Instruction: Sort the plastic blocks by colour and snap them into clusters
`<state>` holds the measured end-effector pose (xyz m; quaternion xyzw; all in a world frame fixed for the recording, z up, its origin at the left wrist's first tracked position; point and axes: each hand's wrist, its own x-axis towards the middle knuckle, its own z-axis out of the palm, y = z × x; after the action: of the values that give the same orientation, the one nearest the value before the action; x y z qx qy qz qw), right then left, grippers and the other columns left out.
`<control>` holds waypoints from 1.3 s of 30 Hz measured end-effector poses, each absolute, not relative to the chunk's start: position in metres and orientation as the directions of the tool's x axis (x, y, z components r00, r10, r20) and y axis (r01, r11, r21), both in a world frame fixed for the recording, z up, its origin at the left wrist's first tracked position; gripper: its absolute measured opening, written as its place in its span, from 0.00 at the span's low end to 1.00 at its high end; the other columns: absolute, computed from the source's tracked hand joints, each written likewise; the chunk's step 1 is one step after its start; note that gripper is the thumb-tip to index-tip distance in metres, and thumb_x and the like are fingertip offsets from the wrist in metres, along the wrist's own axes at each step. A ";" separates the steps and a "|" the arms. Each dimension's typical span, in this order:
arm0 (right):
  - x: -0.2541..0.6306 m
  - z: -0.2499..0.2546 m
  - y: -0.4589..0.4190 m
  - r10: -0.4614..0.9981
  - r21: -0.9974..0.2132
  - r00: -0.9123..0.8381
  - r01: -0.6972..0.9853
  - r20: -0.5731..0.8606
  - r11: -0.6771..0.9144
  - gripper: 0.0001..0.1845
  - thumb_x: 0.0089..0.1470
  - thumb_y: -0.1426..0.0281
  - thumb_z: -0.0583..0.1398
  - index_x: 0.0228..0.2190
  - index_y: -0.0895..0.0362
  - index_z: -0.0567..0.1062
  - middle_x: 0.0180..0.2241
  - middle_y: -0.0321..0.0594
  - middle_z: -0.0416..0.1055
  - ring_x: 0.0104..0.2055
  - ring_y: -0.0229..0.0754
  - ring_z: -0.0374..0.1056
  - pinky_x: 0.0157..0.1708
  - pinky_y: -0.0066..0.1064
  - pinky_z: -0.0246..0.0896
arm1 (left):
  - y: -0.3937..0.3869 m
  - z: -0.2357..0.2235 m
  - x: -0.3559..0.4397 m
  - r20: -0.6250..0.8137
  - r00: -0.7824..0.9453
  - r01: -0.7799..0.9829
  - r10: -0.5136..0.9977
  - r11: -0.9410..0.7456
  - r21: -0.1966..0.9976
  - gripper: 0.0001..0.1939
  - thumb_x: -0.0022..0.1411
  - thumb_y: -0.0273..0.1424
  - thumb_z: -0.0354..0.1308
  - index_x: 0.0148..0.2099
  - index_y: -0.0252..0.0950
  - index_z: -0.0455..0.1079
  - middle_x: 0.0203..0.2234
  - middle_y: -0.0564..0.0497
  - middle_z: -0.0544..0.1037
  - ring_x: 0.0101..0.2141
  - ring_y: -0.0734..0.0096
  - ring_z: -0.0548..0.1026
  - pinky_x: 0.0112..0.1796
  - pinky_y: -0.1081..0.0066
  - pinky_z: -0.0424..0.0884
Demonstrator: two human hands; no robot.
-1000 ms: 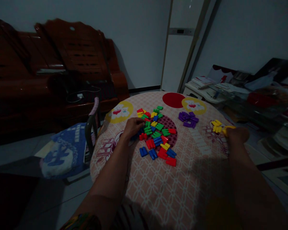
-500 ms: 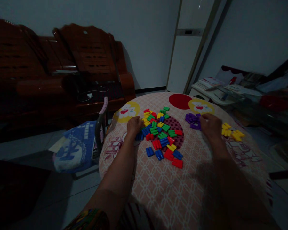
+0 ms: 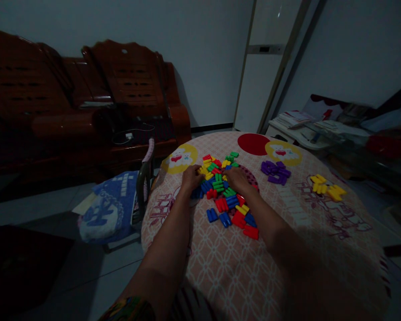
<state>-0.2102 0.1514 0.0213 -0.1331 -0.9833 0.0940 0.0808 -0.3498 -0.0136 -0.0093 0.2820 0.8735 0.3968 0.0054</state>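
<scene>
A mixed pile of small plastic building blocks (image 3: pixel 219 204) in red, yellow, green and blue lies on the round table. At the pile's left edge is my left hand (image 3: pixel 191 178), fingers bent together against yellow blocks (image 3: pixel 205 170); what they grip is hidden. My right hand (image 3: pixel 237 179) reaches over the pile from the right, its fingers drawn together and down among the blocks. Whatever lies under those fingertips cannot be made out. Purple blocks (image 3: pixel 276 172) form a separate heap to the right, and a few yellow blocks (image 3: pixel 326 188) lie farther right.
A patterned pink cloth covers the round table (image 3: pixel 217 263). A chair with a blue cloth (image 3: pixel 108 209) stands close on the left. Behind are wooden seats (image 3: pixel 130 84) and a tall white cabinet-like unit (image 3: pixel 259 84). Papers (image 3: pixel 292 119) lie on a side surface at right.
My right hand has moved left from the purple heap to the mixed pile. The purple blocks are now uncovered. My left hand stays at the pile's left edge. The view has shifted slightly.
</scene>
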 end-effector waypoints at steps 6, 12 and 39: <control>-0.202 0.027 0.151 0.281 -0.267 -0.936 0.222 0.211 0.938 0.15 0.54 0.79 0.57 0.42 0.61 0.79 0.42 0.53 0.78 0.45 0.51 0.72 0.44 0.36 0.62 | -0.011 -0.004 -0.343 0.231 -0.804 0.529 0.547 0.484 0.697 0.12 0.51 0.30 0.64 0.40 0.37 0.74 0.31 0.52 0.79 0.33 0.66 0.74 0.36 0.71 0.69; -0.164 0.035 0.173 0.508 -0.515 -0.730 0.248 0.457 0.821 0.09 0.52 0.71 0.59 0.36 0.57 0.78 0.37 0.45 0.78 0.40 0.46 0.72 0.42 0.35 0.63 | -0.010 -0.004 -0.346 0.222 -0.771 0.566 0.597 0.483 0.669 0.13 0.48 0.31 0.65 0.38 0.38 0.70 0.32 0.51 0.79 0.34 0.66 0.74 0.35 0.71 0.67; -0.061 0.039 0.231 0.863 -0.818 -0.353 0.325 0.361 0.474 0.18 0.53 0.58 0.58 0.31 0.60 0.80 0.27 0.44 0.76 0.30 0.45 0.72 0.30 0.33 0.66 | 0.046 0.036 -0.246 0.318 -0.642 0.182 0.697 -0.264 0.947 0.19 0.44 0.36 0.69 0.35 0.36 0.67 0.26 0.57 0.73 0.27 0.73 0.73 0.28 0.73 0.70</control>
<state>-0.0606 0.2307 0.0392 -0.3938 -0.7542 0.3281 0.4105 -0.2465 0.0463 0.0364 0.3805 0.5777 0.6982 0.1845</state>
